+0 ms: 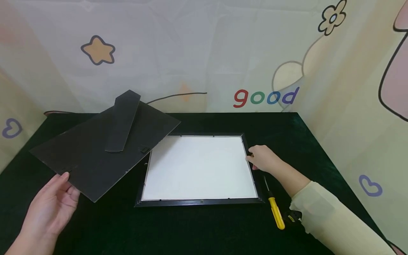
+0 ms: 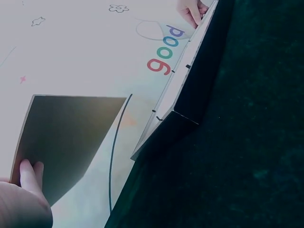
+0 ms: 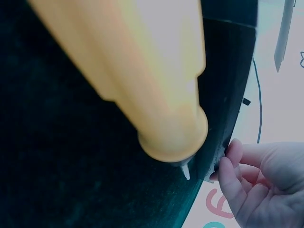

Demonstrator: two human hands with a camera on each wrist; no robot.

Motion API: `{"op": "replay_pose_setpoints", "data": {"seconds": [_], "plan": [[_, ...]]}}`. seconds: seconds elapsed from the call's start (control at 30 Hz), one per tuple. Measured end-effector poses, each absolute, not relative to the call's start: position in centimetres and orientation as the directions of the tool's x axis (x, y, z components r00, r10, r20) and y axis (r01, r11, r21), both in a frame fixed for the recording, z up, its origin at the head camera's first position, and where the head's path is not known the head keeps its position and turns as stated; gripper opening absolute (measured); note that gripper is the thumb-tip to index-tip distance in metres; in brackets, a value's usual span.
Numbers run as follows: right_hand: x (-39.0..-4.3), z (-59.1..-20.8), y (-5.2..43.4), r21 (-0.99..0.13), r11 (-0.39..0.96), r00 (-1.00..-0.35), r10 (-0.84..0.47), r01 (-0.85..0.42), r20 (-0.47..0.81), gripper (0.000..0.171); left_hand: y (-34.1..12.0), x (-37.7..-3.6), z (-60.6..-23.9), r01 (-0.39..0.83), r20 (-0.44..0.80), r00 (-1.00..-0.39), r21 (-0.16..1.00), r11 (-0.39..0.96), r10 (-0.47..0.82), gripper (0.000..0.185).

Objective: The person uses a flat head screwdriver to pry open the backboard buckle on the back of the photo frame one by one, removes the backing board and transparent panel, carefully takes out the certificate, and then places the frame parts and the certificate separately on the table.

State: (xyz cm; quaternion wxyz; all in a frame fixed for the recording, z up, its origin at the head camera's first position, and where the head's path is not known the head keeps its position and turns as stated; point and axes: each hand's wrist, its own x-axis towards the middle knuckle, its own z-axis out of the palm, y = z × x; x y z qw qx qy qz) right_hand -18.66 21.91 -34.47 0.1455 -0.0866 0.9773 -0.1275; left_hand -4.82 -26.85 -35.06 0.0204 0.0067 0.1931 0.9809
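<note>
Two hands work at a frame (image 1: 199,202) lying face down on the dark surface (image 1: 197,230). Left hand (image 1: 51,209) pinches the near corner of the backing board (image 1: 102,148), thumb on top, holding it tilted above the frame's left edge. Right hand (image 1: 262,158) rests on the frame's right rail, fingers curled against it. White sheet (image 1: 199,168) fills the frame. Screwdriver (image 1: 275,209) lies just beside the frame's right corner.

On the table (image 1: 197,230), the frame (image 1: 199,202) sits at centre, the backing board (image 1: 95,152) overlapping its upper left corner, the screwdriver (image 1: 275,210) lower right beside it.
</note>
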Motion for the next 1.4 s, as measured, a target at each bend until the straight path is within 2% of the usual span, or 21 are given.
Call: {"op": "replay_pose_setpoints", "data": {"seconds": [0.43, 1.4], "plan": [[-18.8, -34.6, 21.9, -0.271, 0.952, -0.945, -0.215, -0.145, -0.248, 0.038, -27.2, -4.9, -35.5, 0.122, -0.046, -0.988, 0.372, -0.92, -0.149, 0.028], [-18.5, -34.7, 22.0, -0.294, 0.949, -0.947, -0.196, -0.117, -0.256, 0.034, -29.6, -5.4, -37.1, 0.222, -0.201, -0.935, 0.304, -0.926, -0.291, 0.03]]}}
